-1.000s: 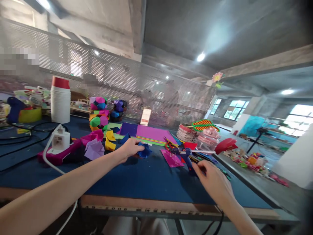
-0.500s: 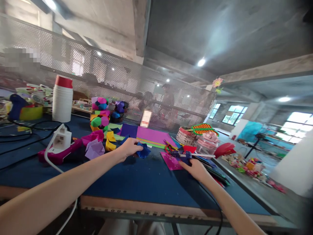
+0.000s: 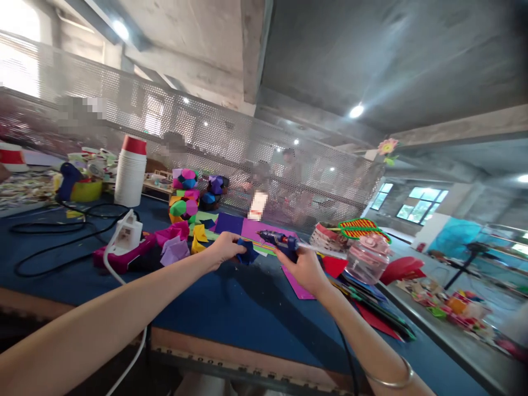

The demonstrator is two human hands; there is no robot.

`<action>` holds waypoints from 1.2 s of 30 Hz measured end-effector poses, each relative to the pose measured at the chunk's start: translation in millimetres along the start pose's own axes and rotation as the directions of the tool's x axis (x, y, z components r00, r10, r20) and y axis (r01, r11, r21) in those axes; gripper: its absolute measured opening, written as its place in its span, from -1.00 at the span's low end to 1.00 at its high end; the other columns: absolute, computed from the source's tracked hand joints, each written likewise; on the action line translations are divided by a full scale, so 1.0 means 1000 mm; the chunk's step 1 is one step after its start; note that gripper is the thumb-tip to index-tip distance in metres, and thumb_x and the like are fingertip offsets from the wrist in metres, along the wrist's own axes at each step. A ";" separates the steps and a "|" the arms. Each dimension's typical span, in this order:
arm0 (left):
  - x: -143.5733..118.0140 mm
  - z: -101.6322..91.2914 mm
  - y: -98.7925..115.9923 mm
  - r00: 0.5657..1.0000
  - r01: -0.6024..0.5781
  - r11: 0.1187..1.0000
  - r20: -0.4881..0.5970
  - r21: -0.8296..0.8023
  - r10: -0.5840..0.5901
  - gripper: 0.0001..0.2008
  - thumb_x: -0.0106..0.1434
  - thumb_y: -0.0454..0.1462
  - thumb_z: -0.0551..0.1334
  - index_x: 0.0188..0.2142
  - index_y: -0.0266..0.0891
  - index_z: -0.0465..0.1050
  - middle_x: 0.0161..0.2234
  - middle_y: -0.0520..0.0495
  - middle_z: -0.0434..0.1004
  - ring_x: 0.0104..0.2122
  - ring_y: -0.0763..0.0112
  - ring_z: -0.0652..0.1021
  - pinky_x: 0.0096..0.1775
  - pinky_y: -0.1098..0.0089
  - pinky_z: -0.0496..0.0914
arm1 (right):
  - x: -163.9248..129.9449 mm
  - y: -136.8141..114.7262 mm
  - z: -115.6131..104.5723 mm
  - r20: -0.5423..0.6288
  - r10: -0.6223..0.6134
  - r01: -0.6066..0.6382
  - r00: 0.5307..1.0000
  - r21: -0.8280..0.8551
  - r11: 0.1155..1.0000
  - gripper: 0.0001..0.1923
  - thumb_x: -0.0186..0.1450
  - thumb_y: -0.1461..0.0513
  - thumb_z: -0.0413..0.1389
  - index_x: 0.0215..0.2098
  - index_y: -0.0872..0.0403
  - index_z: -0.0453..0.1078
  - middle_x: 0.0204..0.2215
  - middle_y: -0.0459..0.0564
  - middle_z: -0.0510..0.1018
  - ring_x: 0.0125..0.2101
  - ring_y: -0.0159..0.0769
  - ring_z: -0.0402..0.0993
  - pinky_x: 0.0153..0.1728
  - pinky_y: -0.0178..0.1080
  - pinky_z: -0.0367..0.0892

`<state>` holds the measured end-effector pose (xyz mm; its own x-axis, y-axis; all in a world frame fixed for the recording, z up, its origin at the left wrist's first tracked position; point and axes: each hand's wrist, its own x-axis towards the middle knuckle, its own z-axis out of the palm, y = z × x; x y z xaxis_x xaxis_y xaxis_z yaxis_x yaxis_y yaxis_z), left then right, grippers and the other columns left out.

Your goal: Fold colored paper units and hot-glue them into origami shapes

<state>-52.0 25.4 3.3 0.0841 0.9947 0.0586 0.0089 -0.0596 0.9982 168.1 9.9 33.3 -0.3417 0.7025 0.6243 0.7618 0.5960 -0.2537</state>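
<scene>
head view: left hand (image 3: 225,248) pinches a folded blue paper piece (image 3: 247,252) just above the blue table (image 3: 231,308), near centre. right hand (image 3: 303,269) is clenched around a blue glue gun (image 3: 280,240), nozzle pointing toward 9 o'clock at the paper, tip near it but apart. at 9 o'clock of the left hand lie purple and yellow folded papers (image 3: 181,245) and a white power strip (image 3: 126,236); a pink jar (image 3: 365,261) stands at 3 o'clock of the right hand.
</scene>
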 end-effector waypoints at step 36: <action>0.011 -0.007 -0.013 0.995 -0.098 0.952 0.030 0.288 0.094 -0.93 -0.10 -0.41 0.25 -0.53 -0.35 0.49 -0.67 0.04 0.40 -0.64 0.45 0.46 -0.58 0.48 0.35 | -0.027 0.004 0.023 0.039 -0.417 0.415 0.908 -0.230 0.880 -0.81 0.34 0.13 0.00 -0.32 0.05 0.34 -0.40 0.01 0.48 -0.35 -0.23 0.35 -0.27 -0.21 0.21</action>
<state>-57.7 37.8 -8.9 0.1140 0.9819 0.1515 0.2875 -0.1785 0.9410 168.1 2.1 -1.6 -0.6498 0.4044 0.6436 0.6558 0.7263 0.2058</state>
